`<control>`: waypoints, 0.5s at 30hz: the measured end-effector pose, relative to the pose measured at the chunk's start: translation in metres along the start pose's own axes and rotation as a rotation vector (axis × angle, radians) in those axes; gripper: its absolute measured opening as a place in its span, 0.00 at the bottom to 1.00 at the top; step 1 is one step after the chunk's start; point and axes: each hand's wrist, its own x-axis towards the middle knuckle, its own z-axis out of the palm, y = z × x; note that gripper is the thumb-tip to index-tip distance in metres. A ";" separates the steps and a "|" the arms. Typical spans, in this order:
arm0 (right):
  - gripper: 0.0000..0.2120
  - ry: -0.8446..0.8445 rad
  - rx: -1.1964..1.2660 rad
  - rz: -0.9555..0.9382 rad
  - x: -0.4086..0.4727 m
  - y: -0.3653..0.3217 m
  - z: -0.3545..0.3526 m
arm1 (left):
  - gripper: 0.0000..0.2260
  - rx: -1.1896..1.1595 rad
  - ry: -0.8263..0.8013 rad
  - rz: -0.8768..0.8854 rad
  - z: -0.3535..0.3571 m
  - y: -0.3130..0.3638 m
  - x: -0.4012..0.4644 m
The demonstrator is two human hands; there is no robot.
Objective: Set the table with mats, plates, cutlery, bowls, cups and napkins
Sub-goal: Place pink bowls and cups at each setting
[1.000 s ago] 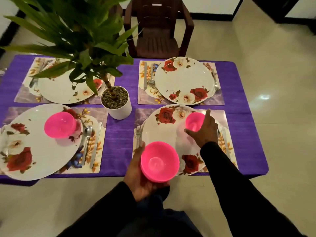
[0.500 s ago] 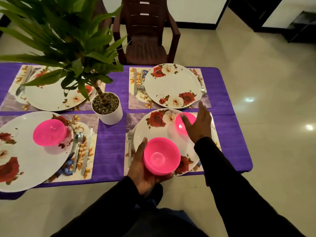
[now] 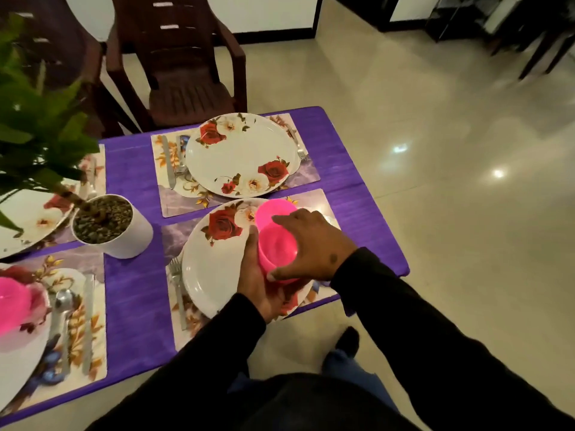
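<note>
Brought the held pink bowl [image 3: 277, 247] forward over the near plate [image 3: 214, 269], left hand [image 3: 258, 281] cupping it. Right hand [image 3: 314, 244] lifted off the placed bowl [image 3: 273, 209], fingers spread over the held one, gripping nothing. Far plate [image 3: 242, 157] probably next.

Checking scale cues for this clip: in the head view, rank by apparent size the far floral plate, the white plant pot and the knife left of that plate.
1. Far floral plate, clearly largest.
2. White plant pot, though it is nearer the camera.
3. Knife, long but thinnest.
</note>
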 end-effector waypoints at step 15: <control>0.56 0.155 0.067 -0.120 -0.054 0.258 -0.083 | 0.26 0.036 0.039 0.117 0.180 -0.169 0.122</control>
